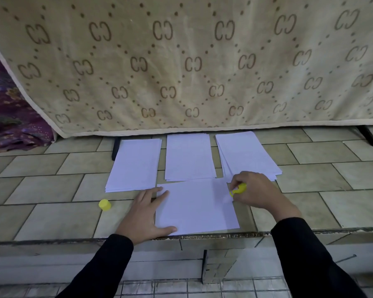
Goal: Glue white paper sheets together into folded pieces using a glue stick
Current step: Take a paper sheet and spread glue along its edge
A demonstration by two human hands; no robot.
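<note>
A white paper sheet (197, 206) lies flat near the front edge of the glass table. My left hand (145, 214) presses on its left edge with straight, spread fingers. My right hand (256, 191) grips a yellow glue stick (238, 189), whose tip touches the sheet's upper right edge. The stick's yellow cap (105, 204) sits on the table to the left of my left hand. Behind the sheet lie three stacks of white paper: a left stack (135, 165), a middle stack (188, 157) and a right stack (246, 153).
The glass table top (52, 214) shows a tiled floor beneath it. A beige patterned blanket (181, 61) hangs right behind the stacks. A purple patterned cloth (11, 112) lies at the far left. The table's front edge (224, 235) runs just under the sheet.
</note>
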